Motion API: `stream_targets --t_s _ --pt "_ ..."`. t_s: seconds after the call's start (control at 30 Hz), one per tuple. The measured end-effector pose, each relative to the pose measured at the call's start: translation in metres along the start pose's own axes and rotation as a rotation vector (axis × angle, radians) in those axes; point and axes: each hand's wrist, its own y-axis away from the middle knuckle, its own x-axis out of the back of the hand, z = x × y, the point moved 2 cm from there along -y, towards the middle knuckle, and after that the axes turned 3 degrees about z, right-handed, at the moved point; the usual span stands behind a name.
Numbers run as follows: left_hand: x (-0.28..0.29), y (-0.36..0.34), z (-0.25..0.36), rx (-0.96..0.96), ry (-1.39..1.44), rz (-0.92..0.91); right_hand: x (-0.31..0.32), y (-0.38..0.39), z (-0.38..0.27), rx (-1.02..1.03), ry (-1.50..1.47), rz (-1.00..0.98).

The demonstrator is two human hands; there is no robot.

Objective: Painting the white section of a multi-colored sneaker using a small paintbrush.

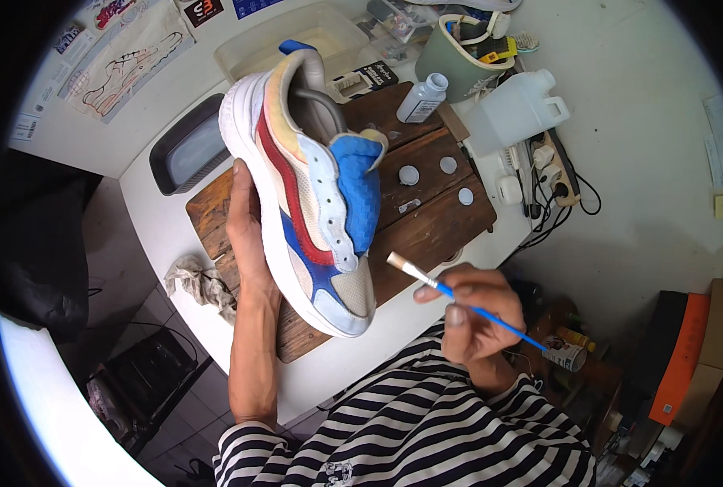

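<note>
A multicoloured sneaker point(300, 191) with a white sole, red stripe and blue tongue is held up over the wooden board, heel toward the far side and toe toward me. My left hand point(246, 231) grips it from the sole side; most of its fingers are hidden behind the shoe. No laces run through its eyelets. In my right hand point(479, 312) is a paintbrush point(491, 315) with a blue handle, pinched between thumb and fingers. Its pale flat bristles point toward the shoe's toe, apart from it.
On the wooden board point(426, 215) stand an open white bottle point(422, 99) and several small round lids. A translucent jug point(517, 109), green bucket point(463, 61) and power strip point(558, 166) sit beyond. A grey tray point(162, 166) and crumpled rag point(199, 284) lie at the left.
</note>
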Motion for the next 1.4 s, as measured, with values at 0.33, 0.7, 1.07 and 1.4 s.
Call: stream_targets --t_s 0.33,0.7,1.07,1.4 --pt "-0.011 0.010 -0.005 0.161 0.144 -0.047 -0.013 -0.005 -0.020 -0.063 -0.194 0.002" --pt "-0.010 0.011 -0.006 0.153 0.100 -0.100 -0.016 -0.007 -0.020 0.012 -0.067 -0.100" --pt "-0.010 0.010 -0.007 0.150 0.118 -0.096 -0.017 -0.008 -0.019 0.060 0.013 -0.139" --pt "-0.008 0.011 -0.007 0.131 0.056 -0.040 -0.014 -0.007 -0.018 0.052 0.034 -0.120"
